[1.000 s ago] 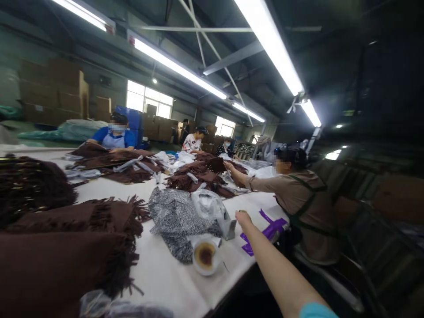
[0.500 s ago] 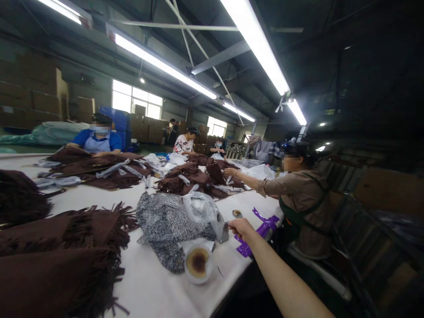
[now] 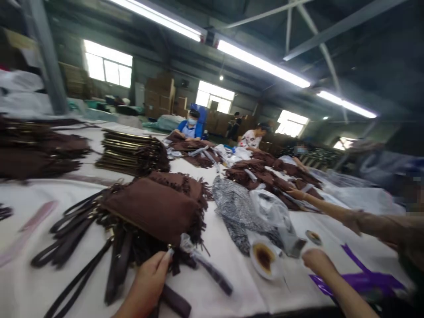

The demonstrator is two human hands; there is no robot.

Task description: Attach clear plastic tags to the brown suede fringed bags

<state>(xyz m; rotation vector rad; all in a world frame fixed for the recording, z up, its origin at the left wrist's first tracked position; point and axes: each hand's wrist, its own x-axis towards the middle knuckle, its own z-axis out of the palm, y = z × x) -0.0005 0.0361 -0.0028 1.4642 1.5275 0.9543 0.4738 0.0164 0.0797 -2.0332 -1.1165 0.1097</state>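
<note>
My left hand (image 3: 149,278) is closed, thumb and fingers pinching the near edge of a brown fringed bag (image 3: 152,205) by its metal fitting. This bag lies on top of a pile, with dark wrist straps (image 3: 74,234) fanning out to the left. A strap in clear wrapping (image 3: 212,269) lies just right of the hand. Over the white table my right hand (image 3: 318,263) is closed too; what its fingers hold, if anything, I cannot make out. Close to it are a clear plastic bag (image 3: 270,205), a grey speckled cloth (image 3: 230,212) and a round dish with a brown stain (image 3: 263,260).
Stacked brown bags (image 3: 132,152) stand at the back left. A co-worker's arm (image 3: 331,210) reaches in from the right over more brown fringed bags (image 3: 255,174). Purple plastic (image 3: 357,280) lies by the front edge, near a small dish (image 3: 313,237). Other people sit across the table.
The view has swung left, bringing the bag pile, its straps and my left hand into sight. My right hand stays closed near the clear plastic bag.
</note>
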